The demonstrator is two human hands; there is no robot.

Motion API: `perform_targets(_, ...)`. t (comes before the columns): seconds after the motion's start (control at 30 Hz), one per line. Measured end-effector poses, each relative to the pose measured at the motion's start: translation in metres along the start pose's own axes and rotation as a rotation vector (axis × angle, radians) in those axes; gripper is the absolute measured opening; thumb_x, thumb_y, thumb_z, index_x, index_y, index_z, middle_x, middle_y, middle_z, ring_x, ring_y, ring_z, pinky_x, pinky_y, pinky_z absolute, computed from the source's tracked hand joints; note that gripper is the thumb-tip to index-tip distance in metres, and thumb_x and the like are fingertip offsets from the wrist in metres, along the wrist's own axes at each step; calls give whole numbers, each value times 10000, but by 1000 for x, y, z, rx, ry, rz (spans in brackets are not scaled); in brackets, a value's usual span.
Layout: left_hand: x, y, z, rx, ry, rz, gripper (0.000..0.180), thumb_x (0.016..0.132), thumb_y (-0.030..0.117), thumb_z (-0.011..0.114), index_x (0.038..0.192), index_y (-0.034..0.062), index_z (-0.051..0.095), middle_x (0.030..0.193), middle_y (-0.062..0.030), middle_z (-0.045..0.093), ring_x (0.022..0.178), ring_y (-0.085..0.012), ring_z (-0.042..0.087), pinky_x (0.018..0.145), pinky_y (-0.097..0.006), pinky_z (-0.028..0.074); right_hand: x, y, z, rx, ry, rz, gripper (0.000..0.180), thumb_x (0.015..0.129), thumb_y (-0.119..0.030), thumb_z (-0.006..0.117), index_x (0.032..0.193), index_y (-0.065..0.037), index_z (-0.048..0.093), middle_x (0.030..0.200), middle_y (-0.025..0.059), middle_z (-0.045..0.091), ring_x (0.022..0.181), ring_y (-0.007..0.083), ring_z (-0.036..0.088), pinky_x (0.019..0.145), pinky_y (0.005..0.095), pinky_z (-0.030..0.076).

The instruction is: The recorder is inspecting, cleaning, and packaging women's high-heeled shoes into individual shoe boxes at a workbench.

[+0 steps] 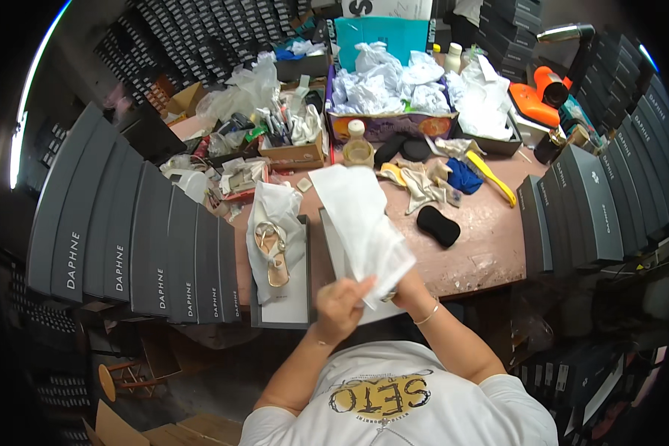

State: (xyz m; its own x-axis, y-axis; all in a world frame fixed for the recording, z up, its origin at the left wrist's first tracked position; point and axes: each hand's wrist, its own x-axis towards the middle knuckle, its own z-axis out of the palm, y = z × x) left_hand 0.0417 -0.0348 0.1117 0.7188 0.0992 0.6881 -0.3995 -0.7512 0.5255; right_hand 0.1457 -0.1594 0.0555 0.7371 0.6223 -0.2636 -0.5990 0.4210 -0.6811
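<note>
A sheet of white tissue paper [364, 223] hangs in front of me. My left hand [340, 306] is closed on its lower left edge. My right hand [409, 288] is at the lower right edge, with its fingers mostly hidden behind the paper. A small shiny bit shows by that hand, too little to name. Under the paper lies a grey-edged white box part [333, 239], largely covered. To its left, an open grey shoe box [293, 303] holds a gold strappy sandal [278, 269] on white tissue paper [266, 208].
Grey shoe boxes stand in rows at left [152, 238] and right [595, 201]. On the table are a black sponge-like pad [438, 226], a yellow-handled brush [492, 178], cloths [424, 186], a bottle [357, 149] and a carton of crumpled tissue [386, 82]. An orange tool [535, 104] stands far right.
</note>
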Motion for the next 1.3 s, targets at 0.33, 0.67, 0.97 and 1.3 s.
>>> perform_targets(0.33,-10,18,4,-161,34,18,545,597,-106,563,1110,37,679,637,-56,426,498,-213,471,463,-330,399,42,-2,-41,-1165,-244,-485,515,900,-174,556,1374,-32,415,1326,158,494,1203,267,494,1032,349,389)
perform_targets(0.67,-63,35,38,-414,-485,168,499,753,164,760,1213,43,612,760,-66,525,586,-199,554,542,-302,483,13,-31,-36,-885,15,-399,543,910,-210,565,1401,-66,382,1376,155,448,1225,296,488,1036,378,391)
perform_targets(0.97,-35,-24,-13,-1320,526,-1197,675,791,377,742,1334,95,456,1243,-54,565,1154,-253,534,1011,-447,426,-8,47,51,-1336,-265,-862,571,919,-243,572,1426,-98,353,1422,153,406,1245,323,482,1040,404,393)
perform_targets(1.3,-52,20,28,-994,393,-940,499,817,53,722,1257,-14,494,1233,-78,558,1138,-168,523,929,-363,480,-27,18,11,-152,-279,-45,811,874,-447,652,1464,-101,217,1361,137,430,1135,230,517,917,355,476)
